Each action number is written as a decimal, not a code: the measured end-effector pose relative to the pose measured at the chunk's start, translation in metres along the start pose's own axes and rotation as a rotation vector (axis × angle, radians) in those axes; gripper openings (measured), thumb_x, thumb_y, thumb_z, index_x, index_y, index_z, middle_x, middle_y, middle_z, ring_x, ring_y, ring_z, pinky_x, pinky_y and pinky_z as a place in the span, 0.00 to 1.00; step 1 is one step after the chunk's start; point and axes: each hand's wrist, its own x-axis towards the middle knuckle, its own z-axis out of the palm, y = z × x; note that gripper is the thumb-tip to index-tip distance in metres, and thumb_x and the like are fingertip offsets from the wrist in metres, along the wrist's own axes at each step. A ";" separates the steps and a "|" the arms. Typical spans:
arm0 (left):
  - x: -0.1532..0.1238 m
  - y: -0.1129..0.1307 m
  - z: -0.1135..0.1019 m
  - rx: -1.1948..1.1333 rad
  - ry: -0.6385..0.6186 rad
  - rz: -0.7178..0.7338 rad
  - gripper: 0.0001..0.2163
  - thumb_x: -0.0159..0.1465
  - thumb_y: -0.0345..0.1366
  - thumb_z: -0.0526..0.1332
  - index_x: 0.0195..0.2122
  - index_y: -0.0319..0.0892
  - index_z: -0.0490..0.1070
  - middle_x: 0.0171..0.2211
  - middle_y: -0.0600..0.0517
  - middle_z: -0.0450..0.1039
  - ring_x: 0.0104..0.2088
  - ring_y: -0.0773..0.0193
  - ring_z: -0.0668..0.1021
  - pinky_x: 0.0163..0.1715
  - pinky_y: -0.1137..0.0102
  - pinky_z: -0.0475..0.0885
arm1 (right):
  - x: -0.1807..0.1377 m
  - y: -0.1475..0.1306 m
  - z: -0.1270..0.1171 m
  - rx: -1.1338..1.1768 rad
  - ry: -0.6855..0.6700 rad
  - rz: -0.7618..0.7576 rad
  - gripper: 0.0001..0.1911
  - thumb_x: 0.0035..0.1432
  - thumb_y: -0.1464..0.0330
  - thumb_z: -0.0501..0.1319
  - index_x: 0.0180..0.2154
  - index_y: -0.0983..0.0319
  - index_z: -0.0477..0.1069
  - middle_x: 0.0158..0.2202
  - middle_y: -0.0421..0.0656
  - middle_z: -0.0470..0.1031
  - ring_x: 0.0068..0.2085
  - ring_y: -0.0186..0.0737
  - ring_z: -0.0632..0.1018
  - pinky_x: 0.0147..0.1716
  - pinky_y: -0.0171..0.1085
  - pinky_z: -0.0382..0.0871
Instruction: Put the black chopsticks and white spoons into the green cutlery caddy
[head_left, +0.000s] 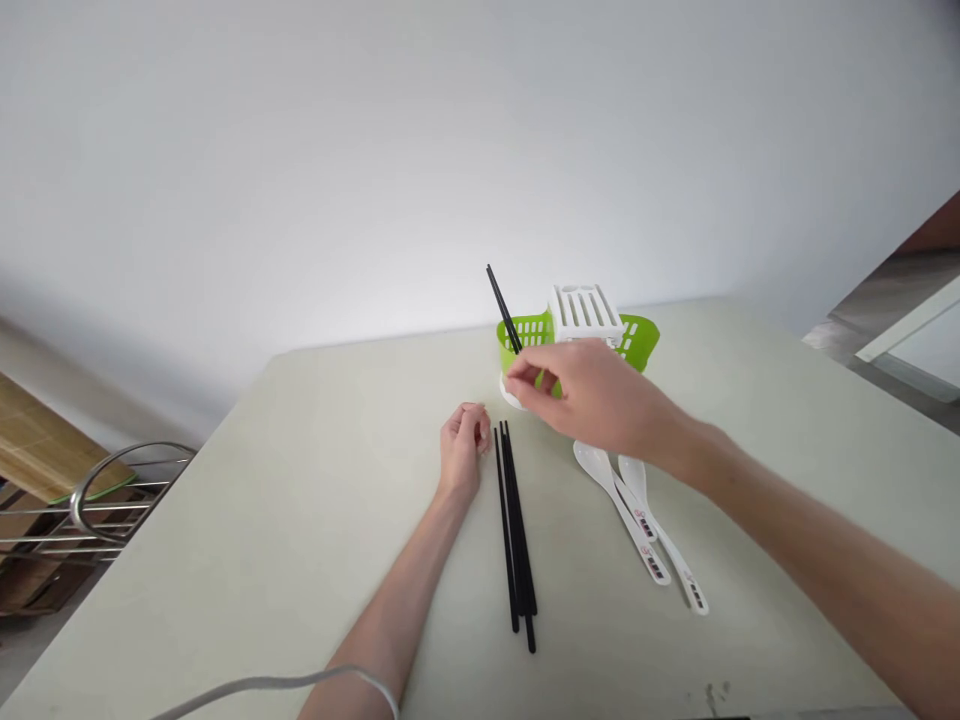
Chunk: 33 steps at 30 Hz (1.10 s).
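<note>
My left hand (463, 447) rests on the table in a loose curl, with nothing seen in its fingers. Just right of it lies a bundle of several black chopsticks (514, 530). In front of a green slotted utensil basket (640, 342) is my right hand (574, 390), thumb and forefinger brought close together and nothing visible between them. Black chopsticks (501, 300) lean up out of the basket's left compartment; their lower ends are hidden behind the basket and my right hand. White spoons (630, 525) lie overlapping on the table below my right wrist.
A white slotted rack (585, 310) forms the basket's middle part. The pale table (360, 430) meets a white wall (375, 150) behind. A grey cable (277, 683) crosses my left forearm. To the left, past the table edge, stands a metal rack (135, 490).
</note>
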 end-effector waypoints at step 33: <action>-0.005 0.000 0.002 -0.032 0.035 -0.006 0.15 0.62 0.40 0.64 0.23 0.43 0.61 0.21 0.59 0.57 0.19 0.73 0.57 0.19 0.72 0.51 | -0.163 -0.008 0.148 0.429 0.125 0.365 0.11 0.63 0.72 0.59 0.47 0.56 0.70 0.35 0.39 0.74 0.34 0.38 0.76 0.34 0.36 0.71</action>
